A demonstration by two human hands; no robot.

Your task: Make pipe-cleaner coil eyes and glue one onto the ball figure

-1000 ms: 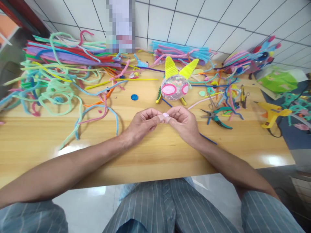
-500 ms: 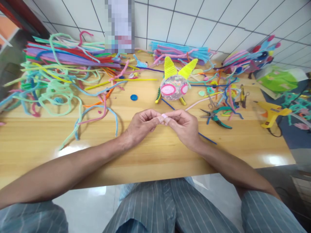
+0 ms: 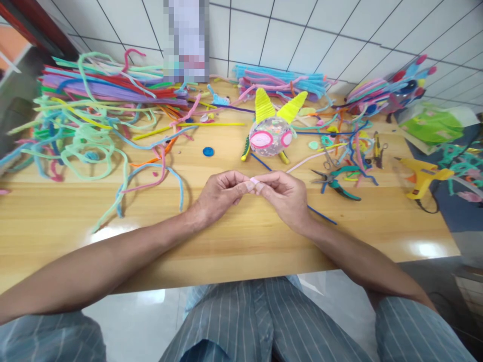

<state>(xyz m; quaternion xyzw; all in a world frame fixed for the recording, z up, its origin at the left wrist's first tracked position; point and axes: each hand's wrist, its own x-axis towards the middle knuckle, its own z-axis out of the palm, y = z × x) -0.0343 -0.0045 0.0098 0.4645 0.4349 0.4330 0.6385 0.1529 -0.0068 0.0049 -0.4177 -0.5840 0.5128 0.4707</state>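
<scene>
My left hand (image 3: 225, 193) and my right hand (image 3: 286, 197) meet over the near part of the table, fingertips pinched together. Between them a small curled bit of pale pink pipe cleaner (image 3: 254, 180) shows; the fingers cover most of it. Just beyond stands a clear, glittery ball figure (image 3: 269, 134) with yellow ears, pink-rimmed oval eyes and yellow feet. A dark blue pipe cleaner (image 3: 322, 214) lies on the table, partly hidden under my right hand. A pale pink strand (image 3: 307, 158) runs off behind that hand; whether it joins the held piece is unclear.
Tangled pipe cleaners (image 3: 90, 146) cover the left side, with bundles (image 3: 283, 83) along the tiled wall. A blue cap (image 3: 208, 151) lies left of the figure. To the right are pliers (image 3: 339, 186), small scissors (image 3: 330, 160) and a yellow glue gun (image 3: 422, 176) near the edge.
The pinched fingers and the pink piece have shifted very slightly. Everything on the table stays where it was.
</scene>
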